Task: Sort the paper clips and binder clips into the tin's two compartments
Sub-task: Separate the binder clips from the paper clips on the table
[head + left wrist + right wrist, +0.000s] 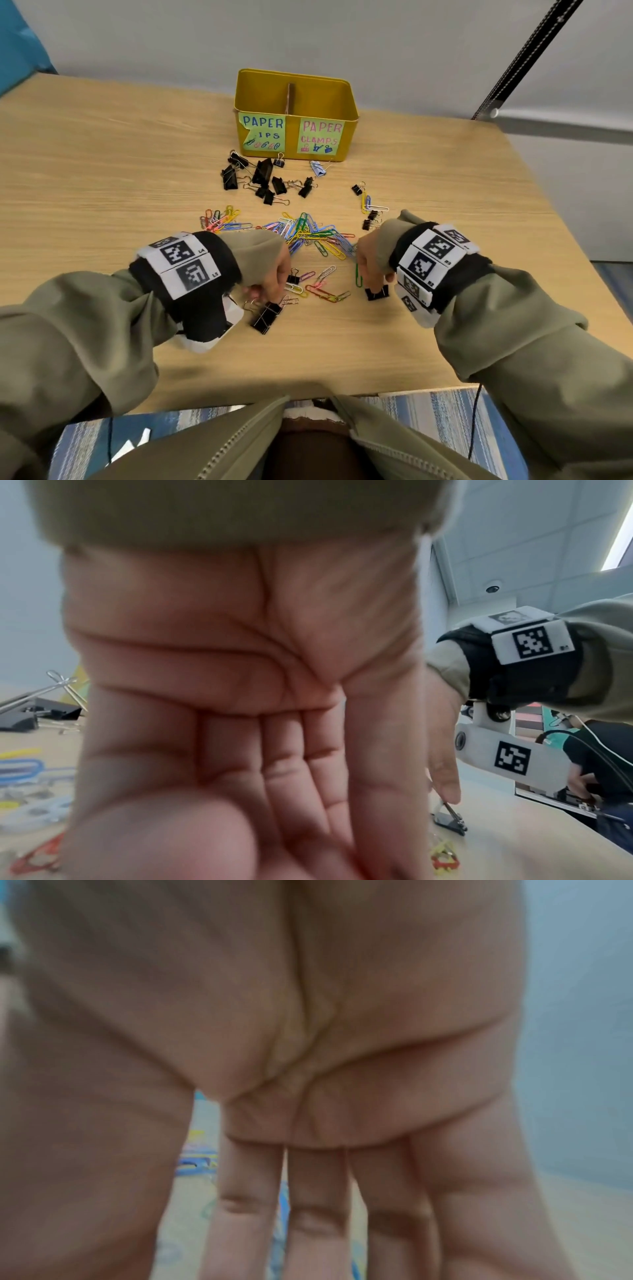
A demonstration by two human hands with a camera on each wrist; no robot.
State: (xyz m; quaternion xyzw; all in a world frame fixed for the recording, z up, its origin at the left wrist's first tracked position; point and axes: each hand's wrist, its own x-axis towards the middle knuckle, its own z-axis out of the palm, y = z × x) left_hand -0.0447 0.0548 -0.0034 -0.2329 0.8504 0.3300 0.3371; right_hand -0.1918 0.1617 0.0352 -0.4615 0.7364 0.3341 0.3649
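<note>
Pickup step, both hands low near the tabletop's front edge. Right hand [371, 263] pinches the wire handle of a black binder clip [376, 293]. Left hand [270, 274] curls over scattered paper clips [315, 236]; its hold is unclear. Next, judged: lift and carry to the yellow tin [294, 99] at the far edge, right "CLAMPS" compartment.

Landmark: yellow tin [294, 102], standing at the far side of the table [102, 164]. Directly in front of the tin, a cluster of black binder clips [263, 180] blocks the tabletop. Nearer than that, a wide band of coloured paper clips [301, 233] spans the middle. To the tin's front right, a small group of mixed clips [368, 207] lies apart. Bare wood lies left and right of the tin. The tin's top is open, split by an upright divider [290, 97].
</note>
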